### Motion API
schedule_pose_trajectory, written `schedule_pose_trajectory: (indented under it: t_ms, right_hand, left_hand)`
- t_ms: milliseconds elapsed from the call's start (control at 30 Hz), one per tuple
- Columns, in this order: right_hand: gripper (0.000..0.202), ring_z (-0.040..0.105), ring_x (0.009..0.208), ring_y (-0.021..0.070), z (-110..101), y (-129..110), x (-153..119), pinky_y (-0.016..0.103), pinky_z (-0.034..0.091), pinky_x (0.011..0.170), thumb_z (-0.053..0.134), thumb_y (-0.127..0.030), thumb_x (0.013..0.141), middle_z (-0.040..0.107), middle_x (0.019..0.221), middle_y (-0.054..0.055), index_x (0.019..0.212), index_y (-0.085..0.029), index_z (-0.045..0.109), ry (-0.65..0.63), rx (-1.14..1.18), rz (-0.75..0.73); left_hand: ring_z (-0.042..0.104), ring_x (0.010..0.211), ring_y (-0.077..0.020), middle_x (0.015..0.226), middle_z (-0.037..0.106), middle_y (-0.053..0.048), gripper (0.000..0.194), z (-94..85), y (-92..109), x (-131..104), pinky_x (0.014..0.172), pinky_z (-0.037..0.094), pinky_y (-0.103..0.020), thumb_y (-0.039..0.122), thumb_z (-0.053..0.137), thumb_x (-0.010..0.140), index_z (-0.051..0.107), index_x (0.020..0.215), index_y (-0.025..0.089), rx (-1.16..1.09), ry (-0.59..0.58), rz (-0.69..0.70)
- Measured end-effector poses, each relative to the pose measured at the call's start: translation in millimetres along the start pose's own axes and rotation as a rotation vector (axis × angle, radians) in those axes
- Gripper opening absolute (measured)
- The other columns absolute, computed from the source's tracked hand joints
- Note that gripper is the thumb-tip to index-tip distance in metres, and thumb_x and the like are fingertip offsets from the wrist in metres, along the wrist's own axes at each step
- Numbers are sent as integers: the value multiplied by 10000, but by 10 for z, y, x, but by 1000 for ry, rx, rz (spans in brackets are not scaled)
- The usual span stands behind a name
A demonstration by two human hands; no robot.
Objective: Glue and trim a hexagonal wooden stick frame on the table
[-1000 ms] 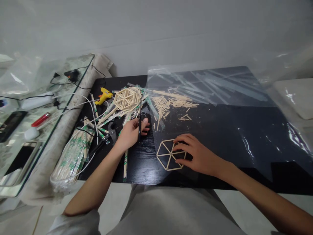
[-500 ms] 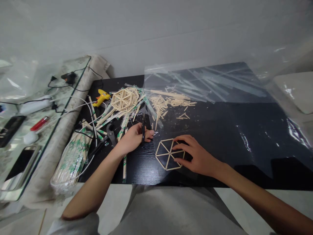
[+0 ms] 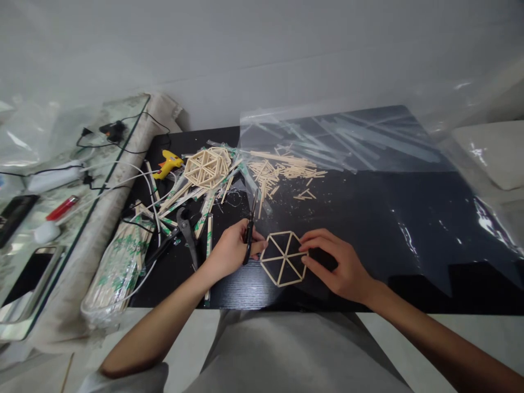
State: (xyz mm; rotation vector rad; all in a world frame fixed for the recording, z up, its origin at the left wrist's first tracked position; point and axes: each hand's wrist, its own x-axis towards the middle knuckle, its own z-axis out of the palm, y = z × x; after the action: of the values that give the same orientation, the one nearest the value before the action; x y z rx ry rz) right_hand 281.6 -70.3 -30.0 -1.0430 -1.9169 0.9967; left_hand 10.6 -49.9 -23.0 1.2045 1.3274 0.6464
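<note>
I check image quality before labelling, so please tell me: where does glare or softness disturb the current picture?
Head view: bright glare streaks on the clear plastic sheet at right; head view: a bluish sheen on the black table, below the left hand in frame; head view: the wooden stick wheel is readable, pale against dark; head view: the outer edges look soft and stretched.
</note>
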Motion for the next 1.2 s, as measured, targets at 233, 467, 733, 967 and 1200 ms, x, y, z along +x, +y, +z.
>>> schedule_pose_trajectory:
  t_ms: [233,467,733,967,1200]
  right_hand:
    - [350,666,600,155,-291,-105,-234,264,532,554,717,-489,911,749,750,64,771,-173,771,-746,704,686]
    - [363,739,794,152,-187,-121,-335,282,585,756,726,-453,934,796,1038,85,1208,-220,783,-736,749,741]
    - [1198,646,1225,254,325,16,-475,341,549,896,953,-484,687,482,1583,146,1645,-418,237,-424,1145,511]
    - [761,744,988,272,516,-146,-288,363,574,758,798,-594,806,750,1248,130,1468,-300,560,36,1306,624]
    - [355,739,780,201,583,-267,-262,302,564,658,830,-480,830,785,905,94,1000,-169,814,91,1124,835]
  left_hand:
    - [592,512,-101,740,716,4,493,-12,312,-6,532,473,-243,352,892,666,426,746,213,-104,17,-3]
    - [589,512,-100,727,718,15,516,-39,589,38,543,459,-239,360,895,648,409,745,216,-176,55,46]
    - [585,519,-111,697,707,20,507,-77,812,82,530,445,-241,347,890,616,412,733,222,-213,92,95]
    - [596,539,-111,704,701,19,482,-108,610,30,576,471,-248,416,879,672,446,739,215,-89,93,76]
    - [624,533,-138,635,654,8,492,-208,399,-136,543,505,-254,598,832,721,548,718,196,27,56,-37]
